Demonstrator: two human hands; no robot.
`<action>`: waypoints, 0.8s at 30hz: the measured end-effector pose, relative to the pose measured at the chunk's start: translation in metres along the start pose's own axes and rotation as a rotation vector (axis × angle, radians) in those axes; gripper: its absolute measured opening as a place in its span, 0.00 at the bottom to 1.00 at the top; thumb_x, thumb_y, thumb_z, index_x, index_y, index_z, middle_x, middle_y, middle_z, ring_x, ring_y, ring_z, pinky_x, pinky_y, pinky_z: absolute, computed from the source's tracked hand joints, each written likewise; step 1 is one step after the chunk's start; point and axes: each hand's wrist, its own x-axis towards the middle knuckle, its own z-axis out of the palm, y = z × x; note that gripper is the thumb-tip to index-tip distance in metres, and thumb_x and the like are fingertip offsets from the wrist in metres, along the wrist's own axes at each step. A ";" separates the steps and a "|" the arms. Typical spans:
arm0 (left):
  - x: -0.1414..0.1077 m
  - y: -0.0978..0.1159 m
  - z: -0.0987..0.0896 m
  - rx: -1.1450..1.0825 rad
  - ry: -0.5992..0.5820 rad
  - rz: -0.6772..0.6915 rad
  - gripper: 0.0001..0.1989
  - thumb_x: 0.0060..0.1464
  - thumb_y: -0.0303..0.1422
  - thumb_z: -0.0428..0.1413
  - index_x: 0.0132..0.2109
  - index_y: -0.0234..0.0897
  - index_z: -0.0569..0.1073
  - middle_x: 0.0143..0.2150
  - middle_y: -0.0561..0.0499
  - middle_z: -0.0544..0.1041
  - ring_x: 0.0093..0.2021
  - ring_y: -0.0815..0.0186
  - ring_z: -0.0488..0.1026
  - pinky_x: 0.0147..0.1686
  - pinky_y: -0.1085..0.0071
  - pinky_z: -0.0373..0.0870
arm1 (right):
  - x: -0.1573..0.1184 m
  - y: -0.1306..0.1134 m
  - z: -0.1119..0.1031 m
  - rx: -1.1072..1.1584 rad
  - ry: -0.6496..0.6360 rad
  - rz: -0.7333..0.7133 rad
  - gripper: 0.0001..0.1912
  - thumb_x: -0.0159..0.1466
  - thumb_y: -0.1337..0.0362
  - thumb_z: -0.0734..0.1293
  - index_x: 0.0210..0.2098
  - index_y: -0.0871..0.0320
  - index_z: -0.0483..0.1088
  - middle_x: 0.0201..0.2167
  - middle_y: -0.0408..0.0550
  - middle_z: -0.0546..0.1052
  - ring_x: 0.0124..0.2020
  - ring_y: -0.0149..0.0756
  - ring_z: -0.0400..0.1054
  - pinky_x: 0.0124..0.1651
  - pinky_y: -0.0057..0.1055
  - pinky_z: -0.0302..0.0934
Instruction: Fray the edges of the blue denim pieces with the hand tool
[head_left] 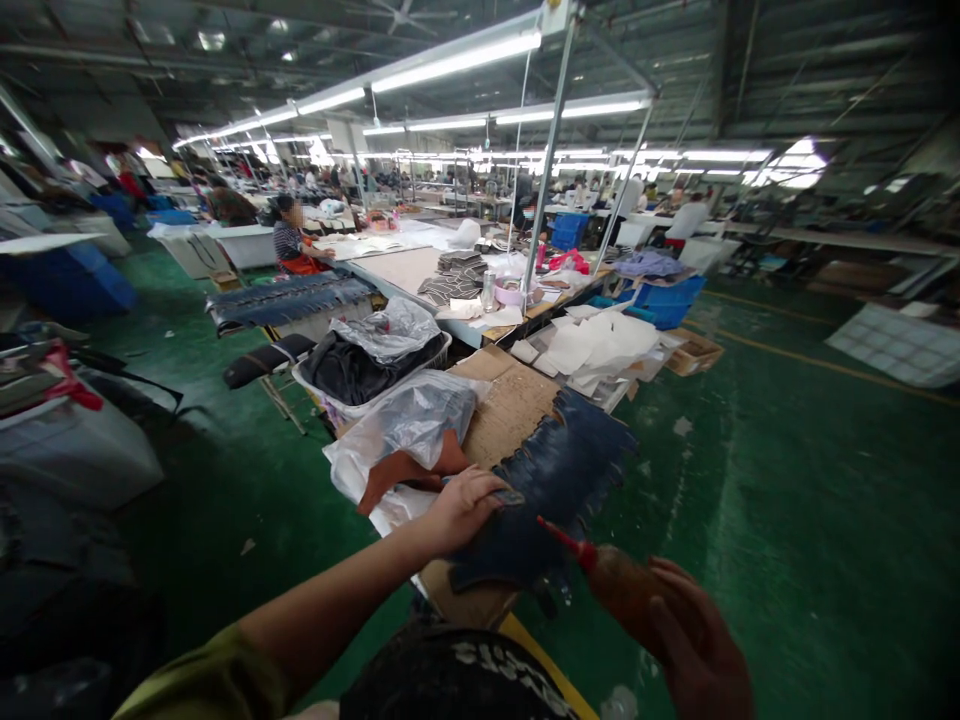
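Observation:
In my right hand is a squeeze bottle with brownish contents and a long red nozzle. The nozzle points left, above the near part of a row of overlapping dark blue pieces with ragged edges. My left hand, fingers together, pinches a small greyish-blue piece at the left side of that row. The blue pieces lie on brown cardboard. A reddish-brown strip rests on clear plastic just beyond my left wrist.
A white basket of black material stands beyond the plastic. Paper scraps and a blue crate are farther right. A long worktable runs ahead, with a seated person at its left. Green floor lies to the right.

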 end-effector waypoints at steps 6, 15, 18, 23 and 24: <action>0.057 0.001 0.009 -0.329 -0.242 0.002 0.11 0.64 0.33 0.54 0.41 0.35 0.80 0.41 0.46 0.78 0.44 0.64 0.76 0.48 0.69 0.74 | 0.014 -0.045 0.029 -0.198 -0.446 -0.199 0.18 0.61 0.53 0.71 0.50 0.47 0.77 0.70 0.51 0.60 0.62 0.53 0.66 0.60 0.46 0.64; 0.111 0.014 0.030 -0.697 -0.427 -0.094 0.07 0.53 0.26 0.65 0.41 0.35 0.83 0.54 0.46 0.79 0.55 0.61 0.75 0.56 0.69 0.70 | 0.043 -0.028 0.090 -0.146 -0.472 -0.059 0.32 0.53 0.54 0.76 0.57 0.49 0.74 0.60 0.52 0.73 0.65 0.56 0.61 0.69 0.56 0.48; 0.099 -0.020 0.017 -0.808 -0.189 -0.440 0.18 0.43 0.34 0.72 0.43 0.35 0.82 0.49 0.47 0.81 0.51 0.59 0.76 0.55 0.66 0.70 | 0.040 -0.033 0.084 -0.089 -0.381 0.048 0.33 0.55 0.52 0.75 0.59 0.48 0.72 0.58 0.50 0.75 0.58 0.54 0.69 0.63 0.53 0.60; 0.015 -0.078 0.030 -0.930 -0.206 -0.756 0.30 0.54 0.58 0.57 0.28 0.30 0.78 0.25 0.44 0.79 0.26 0.62 0.76 0.32 0.65 0.75 | 0.020 -0.047 0.075 0.113 -0.335 0.278 0.38 0.57 0.49 0.74 0.65 0.46 0.64 0.46 0.48 0.82 0.43 0.48 0.79 0.47 0.46 0.73; -0.003 -0.082 0.043 -0.987 -0.256 -0.790 0.32 0.51 0.60 0.57 0.28 0.31 0.78 0.25 0.42 0.79 0.26 0.60 0.77 0.30 0.64 0.75 | 0.016 -0.048 0.075 0.205 -0.339 0.351 0.41 0.57 0.50 0.74 0.67 0.46 0.61 0.45 0.48 0.83 0.42 0.48 0.79 0.46 0.47 0.73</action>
